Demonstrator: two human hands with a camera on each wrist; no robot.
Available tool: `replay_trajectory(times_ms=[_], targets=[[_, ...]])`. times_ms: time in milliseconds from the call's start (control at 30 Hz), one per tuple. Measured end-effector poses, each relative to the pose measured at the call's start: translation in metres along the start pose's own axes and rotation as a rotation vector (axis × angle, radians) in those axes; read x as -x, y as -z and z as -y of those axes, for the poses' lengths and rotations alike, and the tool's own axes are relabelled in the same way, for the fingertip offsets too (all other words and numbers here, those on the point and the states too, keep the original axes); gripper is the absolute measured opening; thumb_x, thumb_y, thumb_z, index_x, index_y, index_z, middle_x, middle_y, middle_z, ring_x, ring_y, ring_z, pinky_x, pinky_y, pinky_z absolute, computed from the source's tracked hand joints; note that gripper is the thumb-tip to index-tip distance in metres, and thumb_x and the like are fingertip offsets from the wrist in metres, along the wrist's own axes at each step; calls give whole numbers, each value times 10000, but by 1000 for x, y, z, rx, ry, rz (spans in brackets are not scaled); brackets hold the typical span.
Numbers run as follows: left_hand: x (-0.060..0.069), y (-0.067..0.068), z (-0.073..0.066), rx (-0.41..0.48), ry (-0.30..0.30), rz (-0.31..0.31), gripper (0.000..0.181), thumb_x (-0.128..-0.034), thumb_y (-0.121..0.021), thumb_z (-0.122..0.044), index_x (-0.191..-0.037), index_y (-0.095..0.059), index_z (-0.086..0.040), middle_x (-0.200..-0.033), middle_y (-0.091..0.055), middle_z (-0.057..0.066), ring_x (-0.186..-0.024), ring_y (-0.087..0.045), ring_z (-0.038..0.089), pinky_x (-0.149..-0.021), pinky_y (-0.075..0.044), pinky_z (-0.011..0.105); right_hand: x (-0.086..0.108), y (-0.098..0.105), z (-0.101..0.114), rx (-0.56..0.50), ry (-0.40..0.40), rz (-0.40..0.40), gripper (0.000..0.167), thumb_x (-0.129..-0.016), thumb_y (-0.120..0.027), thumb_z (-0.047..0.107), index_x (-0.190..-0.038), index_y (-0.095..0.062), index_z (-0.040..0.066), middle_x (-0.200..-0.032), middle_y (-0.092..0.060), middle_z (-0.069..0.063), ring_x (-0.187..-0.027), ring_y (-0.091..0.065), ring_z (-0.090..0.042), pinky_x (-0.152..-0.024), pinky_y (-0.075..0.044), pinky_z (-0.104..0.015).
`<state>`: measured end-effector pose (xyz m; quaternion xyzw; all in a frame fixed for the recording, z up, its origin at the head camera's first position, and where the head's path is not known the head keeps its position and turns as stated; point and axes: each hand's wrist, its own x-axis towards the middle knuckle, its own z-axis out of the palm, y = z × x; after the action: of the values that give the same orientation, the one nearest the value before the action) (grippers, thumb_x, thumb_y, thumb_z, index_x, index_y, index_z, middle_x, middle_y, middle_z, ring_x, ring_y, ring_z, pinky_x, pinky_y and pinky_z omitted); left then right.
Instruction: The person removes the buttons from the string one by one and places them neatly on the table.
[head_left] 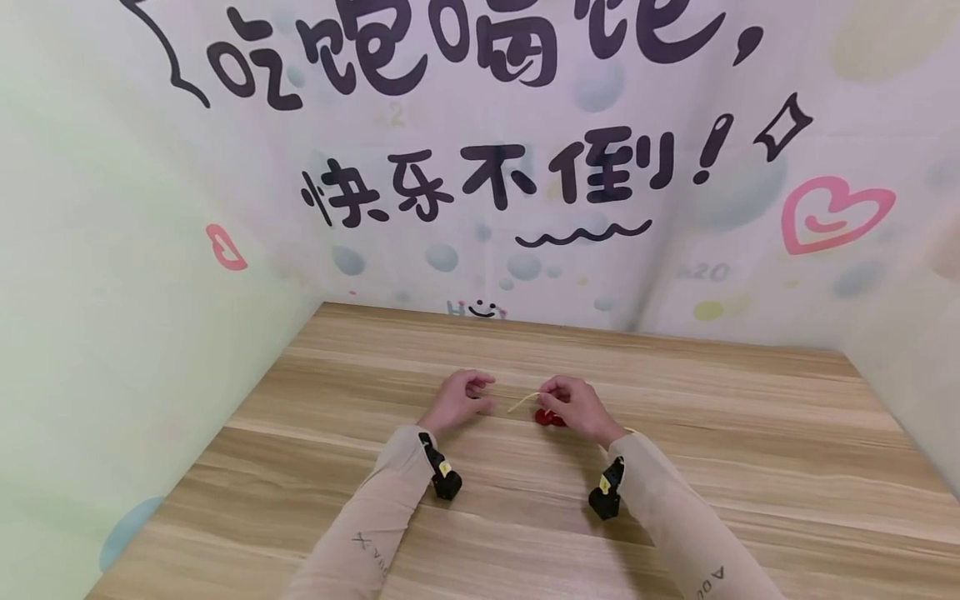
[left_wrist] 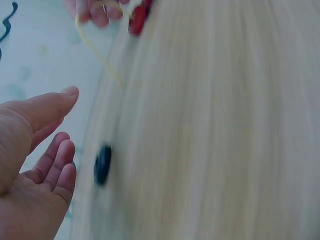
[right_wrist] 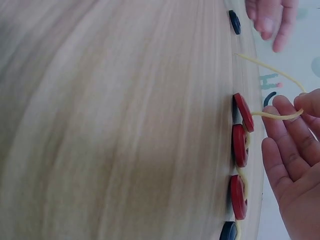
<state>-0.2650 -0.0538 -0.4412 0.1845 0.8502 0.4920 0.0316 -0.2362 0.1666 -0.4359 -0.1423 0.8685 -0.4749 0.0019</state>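
My right hand pinches a yellow string between thumb and fingers, and a free end of it sticks out toward the left hand. Several large buttons are strung on it: red buttons in a row and a dark blue button at the lower edge of the right wrist view. My left hand is held above the table with its fingers loosely bent and apart, holding nothing. Near it a loose dark button lies on the tabletop; the head view does not show this button.
The wood-grain table runs back to a printed cloth wall with large writing. A pale side wall stands at the left. Small black cameras are strapped to both wrists.
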Motion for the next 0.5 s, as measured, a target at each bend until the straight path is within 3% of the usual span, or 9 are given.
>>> replay_trajectory(times_ms=[133, 233, 500], targets=[[-4, -14, -11, 101, -30, 43, 319, -764, -669, -49, -1051, -584, 60, -1028, -579, 201, -908, -569, 267, -793, -461, 282, 0, 0, 1, -15, -11, 6, 85, -846, -590, 89, -883, -605, 14, -769, -625, -83, -670, -552, -167, -553, -442, -242], [-6, -25, -17, 129, -32, 79, 316, -799, -643, -92, -1065, -573, 65, -1040, -590, 190, -918, -578, 260, -789, -464, 269, -1, -1, 1, -16, -11, 4, 82, -846, -590, 86, -880, -605, 13, -788, -631, -99, -681, -558, -155, -565, -447, -237], [-5, -39, -24, 5, -32, 56, 150, -821, -630, -154, -898, -647, -27, -817, -630, 42, -731, -565, 115, -664, -460, 213, 0, -3, 3, -12, -16, -10, 71, -832, -604, 70, -882, -616, 21, -803, -632, -76, -707, -569, -142, -593, -462, -244]])
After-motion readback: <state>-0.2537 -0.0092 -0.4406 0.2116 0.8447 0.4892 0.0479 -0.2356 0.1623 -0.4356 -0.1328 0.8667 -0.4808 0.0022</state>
